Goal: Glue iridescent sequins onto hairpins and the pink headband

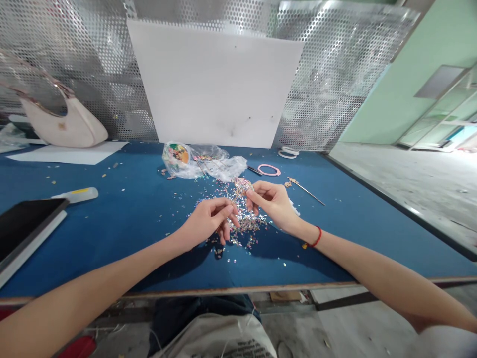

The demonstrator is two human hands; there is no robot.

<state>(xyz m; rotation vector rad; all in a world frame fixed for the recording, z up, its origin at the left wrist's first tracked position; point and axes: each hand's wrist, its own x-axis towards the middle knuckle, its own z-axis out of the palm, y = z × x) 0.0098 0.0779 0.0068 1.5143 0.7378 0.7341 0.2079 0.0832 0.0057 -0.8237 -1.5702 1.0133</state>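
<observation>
My left hand (214,216) is closed in a pinch on the thin shaft of a hair stick, most of it hidden by the fingers. My right hand (270,201) pinches the glittery, pale pink head (243,186) at the stick's upper end. Below both hands, a loose heap of shiny sequins (244,226) spreads over the blue table. To the right of my right hand lies a gold hair stick (307,191) with an ornate head, a small gold piece (287,184) beside it.
Behind the sequins are clear plastic bags (223,166), a black pen-like item (254,170), a pink ring (269,170) and white rings (288,152). At left are a glue bottle (80,195), a dark tablet-like slab (30,223) and a handbag (69,124). A white board (219,84) stands behind.
</observation>
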